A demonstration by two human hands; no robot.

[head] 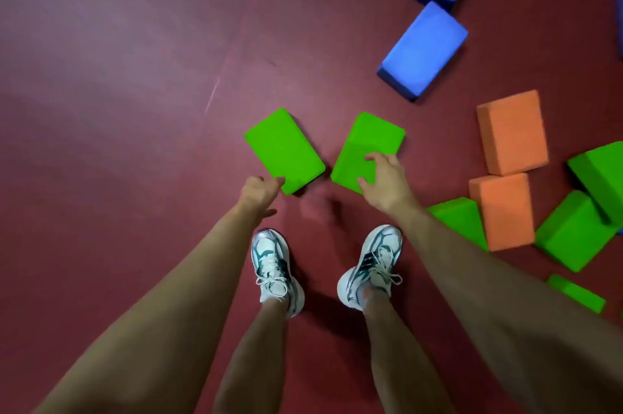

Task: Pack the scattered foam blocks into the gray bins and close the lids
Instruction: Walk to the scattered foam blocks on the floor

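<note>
I see my left hand (258,192) with curled fingers touching the near corner of one green block (285,150) and my right hand (382,182) spread over the near end of its neighbour (367,148), bare red floor (135,76) stretching leftward.

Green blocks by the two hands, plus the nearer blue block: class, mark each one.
Left green block (285,148), head view, middle of top face.
Right green block (365,143), head view, upper top face.
Nearer blue block (425,46), head view, centre of top face.
</note>
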